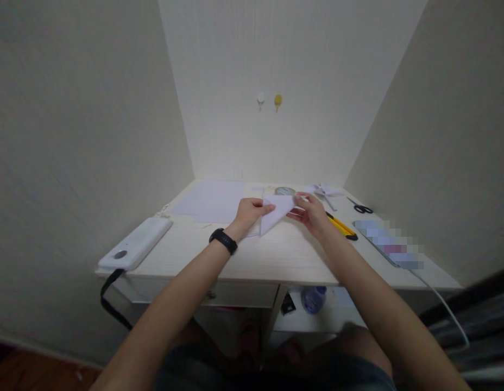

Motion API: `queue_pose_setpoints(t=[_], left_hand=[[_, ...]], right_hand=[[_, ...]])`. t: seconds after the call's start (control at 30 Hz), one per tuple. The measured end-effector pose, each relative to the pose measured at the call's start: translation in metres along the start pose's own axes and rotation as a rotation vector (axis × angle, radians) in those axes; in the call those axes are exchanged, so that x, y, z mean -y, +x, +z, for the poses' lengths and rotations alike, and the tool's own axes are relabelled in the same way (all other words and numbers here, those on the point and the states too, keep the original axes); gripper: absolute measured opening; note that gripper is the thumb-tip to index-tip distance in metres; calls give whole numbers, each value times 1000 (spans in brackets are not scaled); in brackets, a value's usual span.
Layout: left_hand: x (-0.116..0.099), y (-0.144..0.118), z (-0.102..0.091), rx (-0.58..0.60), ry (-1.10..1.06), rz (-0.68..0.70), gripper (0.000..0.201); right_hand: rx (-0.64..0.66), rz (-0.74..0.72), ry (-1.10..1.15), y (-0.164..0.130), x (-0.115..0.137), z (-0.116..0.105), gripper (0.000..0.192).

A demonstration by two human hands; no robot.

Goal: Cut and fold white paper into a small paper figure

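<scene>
A folded sheet of white paper (273, 215) is held between my two hands, just above the desk, with a triangular flap facing me. My left hand (250, 213) grips its left side, thumb on top and fingers behind the sheet. At the upper right corner, my right hand (308, 210) pinches the paper between thumb and fingers, its other fingers partly curled below. Part of another pale piece shows under my left hand, but I cannot tell whether it belongs to the same sheet. A black watch is on my left wrist.
White paper sheets (219, 200) lie at the back left. A round tape-like object (284, 191), a yellow utility knife (342, 227), black scissors (361, 208) and a folded paper shape (323, 190) are at the right. A white box (136, 244) and a blurred tablet-like device (384, 243) flank the desk.
</scene>
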State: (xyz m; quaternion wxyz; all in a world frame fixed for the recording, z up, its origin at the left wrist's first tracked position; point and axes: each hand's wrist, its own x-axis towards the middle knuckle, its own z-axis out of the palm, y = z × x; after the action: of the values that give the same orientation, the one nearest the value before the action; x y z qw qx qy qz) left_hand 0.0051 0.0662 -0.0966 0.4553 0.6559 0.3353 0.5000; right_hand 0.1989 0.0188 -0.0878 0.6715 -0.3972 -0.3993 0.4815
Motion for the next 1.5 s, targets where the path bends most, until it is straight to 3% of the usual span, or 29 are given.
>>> queue_pose_setpoints(t=[0.1,0.3,0.53,1.2,1.4,1.5], left_hand=[[-1,-1,3,-32,-43,13,29],[-8,-2,4,-121,-183,53,48],[-14,-3,7,-154,-186,91,32],[-24,-9,10,-181,-168,89,26],[-28,-12,11,-223,-106,87,14],[-29,-14,12,-214,-85,83,11]], right_hand=[[84,50,4,-2,-9,18,37],[36,-16,12,-2,-16,28,34],[25,-48,16,-6,-11,26,32],[-10,-108,-12,-8,-9,26,33],[-147,-197,9,-3,8,23,39],[-152,-257,-38,-3,21,20,41]])
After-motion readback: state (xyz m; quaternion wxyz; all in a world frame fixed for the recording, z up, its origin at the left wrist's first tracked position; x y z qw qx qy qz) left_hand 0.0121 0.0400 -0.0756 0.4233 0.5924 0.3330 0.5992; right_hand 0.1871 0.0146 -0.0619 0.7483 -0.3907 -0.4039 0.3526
